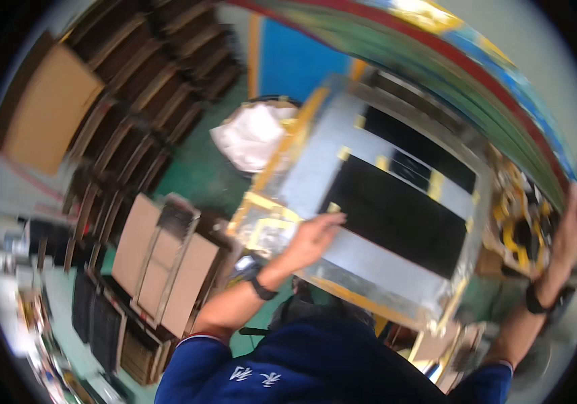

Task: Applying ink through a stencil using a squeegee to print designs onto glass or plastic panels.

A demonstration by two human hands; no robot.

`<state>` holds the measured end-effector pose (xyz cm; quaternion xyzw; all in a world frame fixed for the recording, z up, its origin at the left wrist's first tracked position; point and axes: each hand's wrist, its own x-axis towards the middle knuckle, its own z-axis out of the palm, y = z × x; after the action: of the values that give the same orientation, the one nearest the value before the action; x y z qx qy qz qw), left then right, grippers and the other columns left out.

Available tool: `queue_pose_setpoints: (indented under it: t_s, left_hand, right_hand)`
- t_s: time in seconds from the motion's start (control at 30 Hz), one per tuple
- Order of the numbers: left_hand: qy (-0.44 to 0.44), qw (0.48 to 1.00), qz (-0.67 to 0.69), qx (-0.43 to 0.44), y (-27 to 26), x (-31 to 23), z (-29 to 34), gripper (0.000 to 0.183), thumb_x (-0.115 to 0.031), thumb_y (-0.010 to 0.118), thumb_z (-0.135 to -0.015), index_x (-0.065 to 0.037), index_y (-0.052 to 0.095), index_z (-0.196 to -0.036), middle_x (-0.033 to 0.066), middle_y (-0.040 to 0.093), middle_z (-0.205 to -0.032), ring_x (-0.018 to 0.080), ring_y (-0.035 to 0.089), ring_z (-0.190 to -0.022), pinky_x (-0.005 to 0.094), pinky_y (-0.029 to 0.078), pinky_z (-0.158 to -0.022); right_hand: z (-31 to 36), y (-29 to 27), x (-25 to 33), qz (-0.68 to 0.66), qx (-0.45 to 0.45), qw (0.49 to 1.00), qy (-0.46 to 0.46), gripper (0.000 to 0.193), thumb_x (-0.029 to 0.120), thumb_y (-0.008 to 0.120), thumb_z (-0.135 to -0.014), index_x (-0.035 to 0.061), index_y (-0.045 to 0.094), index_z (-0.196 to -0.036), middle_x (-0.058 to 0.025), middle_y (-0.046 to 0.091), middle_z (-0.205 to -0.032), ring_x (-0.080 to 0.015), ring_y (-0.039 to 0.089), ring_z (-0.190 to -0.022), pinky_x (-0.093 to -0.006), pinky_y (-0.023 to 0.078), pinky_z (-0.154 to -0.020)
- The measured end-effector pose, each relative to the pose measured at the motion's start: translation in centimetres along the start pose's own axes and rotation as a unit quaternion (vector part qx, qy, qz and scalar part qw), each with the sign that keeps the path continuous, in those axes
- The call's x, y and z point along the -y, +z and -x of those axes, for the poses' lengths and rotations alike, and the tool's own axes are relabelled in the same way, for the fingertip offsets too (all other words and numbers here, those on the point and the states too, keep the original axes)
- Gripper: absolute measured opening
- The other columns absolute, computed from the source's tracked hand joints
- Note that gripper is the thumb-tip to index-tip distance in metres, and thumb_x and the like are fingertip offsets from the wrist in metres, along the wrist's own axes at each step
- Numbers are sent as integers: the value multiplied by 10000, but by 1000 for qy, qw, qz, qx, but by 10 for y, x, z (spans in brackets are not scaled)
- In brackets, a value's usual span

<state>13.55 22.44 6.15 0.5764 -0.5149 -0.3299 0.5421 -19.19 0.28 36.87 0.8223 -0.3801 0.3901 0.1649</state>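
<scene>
My left hand [312, 240] reaches over the left edge of a pale printing table, its fingertips at the near left corner of a large black sheet [396, 215]. Blur hides whether those fingers pinch anything. Yellow tape [333, 207] marks that corner. Farther up the table [362, 252] lie a long black strip [423, 145] and a small black piece [410, 170], with more yellow tape about them. At the far right, my right hand [574, 212] is closed on the end of a large raised frame [463, 57] with red, green and blue edges, slanting above the table.
Left of the table stands a round bin [251, 138] with a white cloth or bag. Dark racks [137, 74] fill the upper left, with brown boards [144, 246] below them. Rolls of yellow tape [521, 236] and clutter sit beyond the table's right edge. The floor is green.
</scene>
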Motion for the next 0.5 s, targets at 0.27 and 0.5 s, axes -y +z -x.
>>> queue_pose_setpoints:
  t_s: [0.27, 0.5]
  left_hand:
    - [-83, 954, 283, -59, -25, -40, 37, 282, -31, 599, -915, 11, 550, -1190, 111, 654, -1053, 222, 630, -1041, 382, 493, -941]
    - [-357, 820, 424, -142, -2, 30, 58, 190, -87, 648, -907, -19, 473, -934, 81, 612, -909, 197, 662, -873, 356, 556, -851]
  right_hand:
    - [136, 1, 76, -81, 187, 977, -66, 299, 220, 672, -783, -2, 654, -984, -176, 633, -1111, -345, 581, -1044, -456, 430, -928]
    - [136, 182, -43, -101, 287, 952, 40, 417, 167, 736, -737, -23, 610, -1085, -207, 624, -1126, -392, 562, -1054, -439, 447, -913]
